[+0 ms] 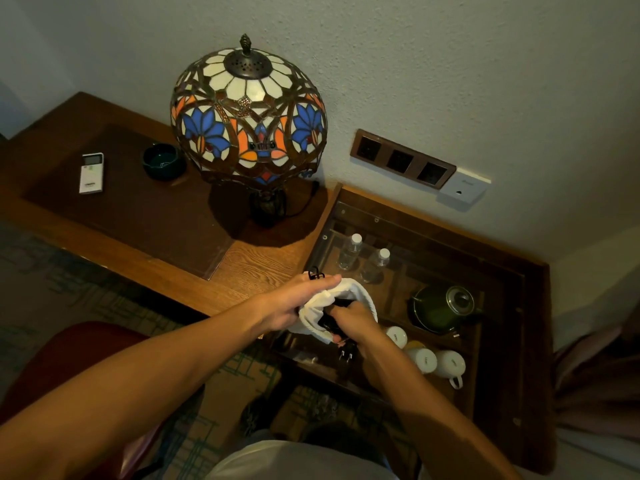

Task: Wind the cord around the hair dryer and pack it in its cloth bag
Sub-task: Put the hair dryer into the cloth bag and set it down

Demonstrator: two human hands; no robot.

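A white cloth bag [360, 296] is held open in mid-air above the corner of the wooden desk [263, 261]. My left hand [294, 303] grips the bag's left rim. My right hand [353, 323] holds the black hair dryer [332, 318], which sits partly inside the bag's mouth. The black plug [347, 356] with two prongs hangs below my right hand. A loop of black cord [314, 273] shows above my left fingers. Most of the dryer is hidden by the bag and my hands.
A stained-glass lamp [247, 116], a dark ashtray [161, 161] and a white remote [91, 173] stand on the desk. To the right, a glass-topped cabinet [512, 306] holds two water bottles [349, 252], a green kettle [440, 308] and white cups [450, 363]. Wall sockets [401, 157] are above.
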